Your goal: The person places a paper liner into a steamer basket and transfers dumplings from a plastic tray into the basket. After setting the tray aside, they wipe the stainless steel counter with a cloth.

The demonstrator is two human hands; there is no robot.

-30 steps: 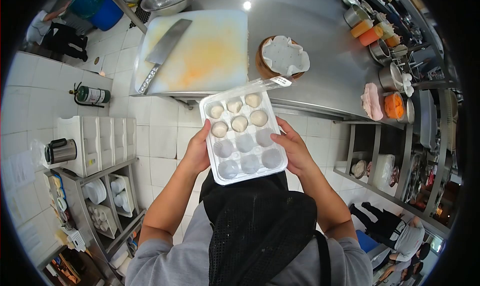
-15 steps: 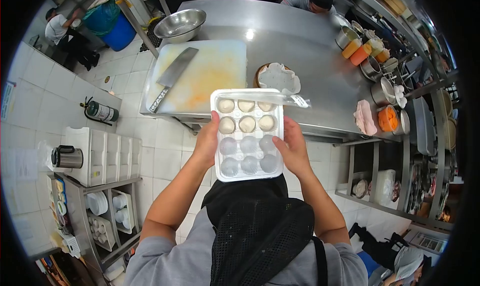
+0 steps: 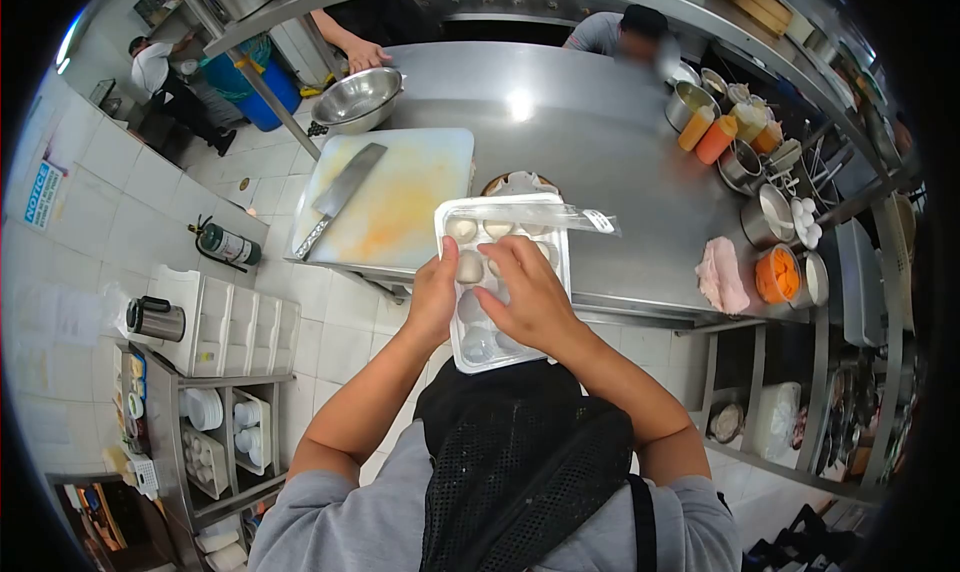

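My left hand [image 3: 434, 294] grips the left side of a white plastic tray [image 3: 565, 272] with round cups, held at the table's near edge. Pale, round dumplings [image 3: 469, 267] sit in its upper rows, and the cups toward me look vacant. Clear plastic film [image 3: 545, 216] with a small label is peeled back to the tray's far end. Over the middle of the tray reaches my right hand [image 3: 535, 297], thumb and fingers apart at a dumpling in the second row; the hand partly covers the cups.
Left on the steel table [image 3: 560, 102], a cleaver [image 3: 340, 192] lies on a cutting board [image 3: 420, 192]. A metal bowl [image 3: 358, 102] stands behind it. Beyond the tray is a paper-lined round basket [image 3: 522, 184]. Sauce bottles [image 3: 715, 140], pots and a pink cloth [image 3: 722, 275] line the right side.
My right hand has left the tray's right edge and moved in over the dumplings. The tray shifted slightly and the view tilted up. A person's hand now shows near the metal bowl.
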